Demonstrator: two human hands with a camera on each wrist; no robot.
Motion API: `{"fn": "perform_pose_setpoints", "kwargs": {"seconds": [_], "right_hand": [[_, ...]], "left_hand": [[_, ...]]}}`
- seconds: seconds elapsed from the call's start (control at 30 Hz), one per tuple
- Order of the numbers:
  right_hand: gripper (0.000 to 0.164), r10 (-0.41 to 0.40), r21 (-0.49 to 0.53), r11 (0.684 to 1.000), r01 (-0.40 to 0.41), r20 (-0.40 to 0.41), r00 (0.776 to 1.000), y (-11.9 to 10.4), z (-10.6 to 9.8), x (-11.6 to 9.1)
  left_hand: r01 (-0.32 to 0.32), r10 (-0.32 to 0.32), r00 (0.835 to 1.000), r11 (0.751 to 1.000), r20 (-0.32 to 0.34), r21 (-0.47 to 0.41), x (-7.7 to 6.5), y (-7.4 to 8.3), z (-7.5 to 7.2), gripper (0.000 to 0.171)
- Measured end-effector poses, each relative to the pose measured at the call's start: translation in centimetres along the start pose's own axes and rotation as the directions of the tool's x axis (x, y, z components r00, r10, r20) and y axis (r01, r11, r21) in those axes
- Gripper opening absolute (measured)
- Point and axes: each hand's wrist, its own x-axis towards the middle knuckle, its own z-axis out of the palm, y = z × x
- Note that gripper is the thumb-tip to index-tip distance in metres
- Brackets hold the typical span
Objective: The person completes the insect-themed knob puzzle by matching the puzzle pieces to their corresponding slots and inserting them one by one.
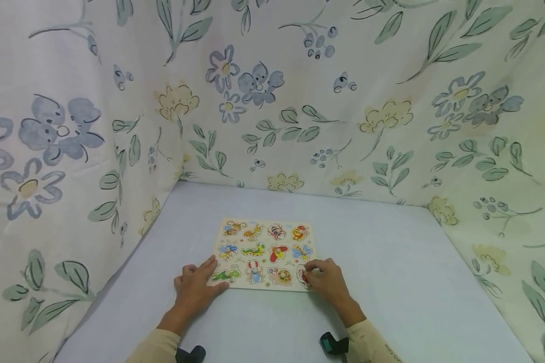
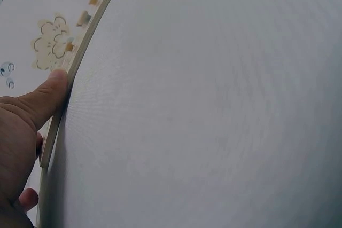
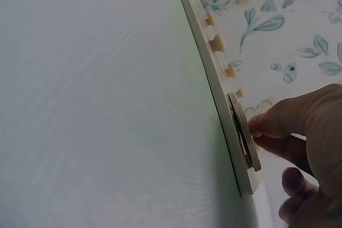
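Note:
A wooden peg puzzle board with rows of colorful insect pieces lies flat on the table. At its front right corner my right hand pinches a red ladybug piece between thumb and fingertips. In the right wrist view this piece sits slightly tilted, partly raised above the board surface; the fingers hide its knob. My left hand touches the front left corner of the board, thumb along the front edge and fingers by the left edge. The left wrist view shows that thumb stretched against the board's edge.
A white-covered table surrounds the board. Floral curtains stand behind it and at both sides. Small wooden knobs rise from the other pieces. Dark devices sit at both wrists, by the sleeves.

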Motion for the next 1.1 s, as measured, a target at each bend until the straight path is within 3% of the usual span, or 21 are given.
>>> {"fn": "perform_pose_setpoints", "kwargs": {"seconds": [0.67, 1.1], "right_hand": [[0.009, 0.013, -0.019, 1.0, -0.013, 0.009, 1.0, -0.1, 0.3, 0.1], [0.007, 0.069, -0.013, 0.998, -0.068, 0.055, 0.996, -0.5, 1.0, 0.3]], "left_hand": [[-0.007, 0.007, 1.0, 1.0, 0.005, -0.001, 0.0, -0.1, 0.0, 0.081], [0.012, -0.013, 1.0, 0.999, 0.003, 0.03, -0.3, -0.5, -0.4, 0.081]]}}
